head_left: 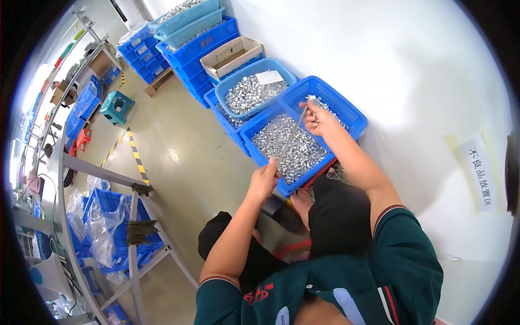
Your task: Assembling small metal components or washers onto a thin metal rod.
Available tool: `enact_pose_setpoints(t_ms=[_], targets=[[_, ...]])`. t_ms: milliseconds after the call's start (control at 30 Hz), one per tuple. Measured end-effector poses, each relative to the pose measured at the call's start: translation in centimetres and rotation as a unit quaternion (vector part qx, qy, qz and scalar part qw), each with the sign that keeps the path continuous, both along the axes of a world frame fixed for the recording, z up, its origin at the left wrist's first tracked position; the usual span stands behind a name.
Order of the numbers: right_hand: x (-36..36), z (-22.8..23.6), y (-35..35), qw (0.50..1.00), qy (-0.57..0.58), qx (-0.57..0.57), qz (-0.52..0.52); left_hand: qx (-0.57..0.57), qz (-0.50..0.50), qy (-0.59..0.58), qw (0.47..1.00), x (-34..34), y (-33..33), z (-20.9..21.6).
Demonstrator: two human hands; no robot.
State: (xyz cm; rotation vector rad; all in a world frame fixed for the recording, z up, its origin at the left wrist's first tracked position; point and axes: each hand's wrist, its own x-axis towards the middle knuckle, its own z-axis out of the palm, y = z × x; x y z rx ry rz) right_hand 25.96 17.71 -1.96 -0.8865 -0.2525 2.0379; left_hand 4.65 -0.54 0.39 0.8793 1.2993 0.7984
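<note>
A thin grey metal rod (293,132) slants between my two hands above a blue crate (249,140) filled with small silvery metal parts (290,151). My left hand (265,180) is closed round its lower, nearer end, at the crate's left front edge. At the upper, farther end, the fingers of my right hand (318,117) pinch the rod. Small silvery pieces show by my right fingers; whether they are in the hand or lie behind it I cannot tell. Behind that hand is a blue perforated basket (352,115) with more metal parts, partly hidden by my hand.
A light blue tub (290,75) of metal parts stands beyond the crate, with stacked blue crates (189,70) farther back. A white wall (390,49) runs along the right. At left are a grey metal frame (108,172) and a teal stool (116,107).
</note>
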Motion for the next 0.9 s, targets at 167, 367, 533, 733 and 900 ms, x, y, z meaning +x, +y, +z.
enact_pose_setpoints(t_ms=[167, 367, 533, 733, 900], targets=[[0.5, -0.1, 1.0, 0.998, -0.037, -0.043, -0.036, -0.043, 0.004, -0.015, 0.999, -2.7, -2.2, 1.5], [-3.5, 0.4, -1.2, 0.994, -0.045, -0.032, 0.089, 0.031, 0.059, 0.047, 0.997, -4.9, -1.3, 0.3], [-4.3, 0.0, -1.3, 0.991, -0.044, 0.011, 0.122, 0.036, 0.077, 0.059, 0.995, -5.9, -0.8, -0.2], [-4.9, -0.5, -1.0, 0.993, 0.026, 0.021, 0.115, 0.05, 0.07, 0.1, 0.991, -7.0, -1.4, -0.7], [-5.6, -0.1, -0.8, 0.994, 0.043, 0.022, 0.094, 0.039, 0.046, 0.137, 0.989, -7.4, -2.0, -0.6]])
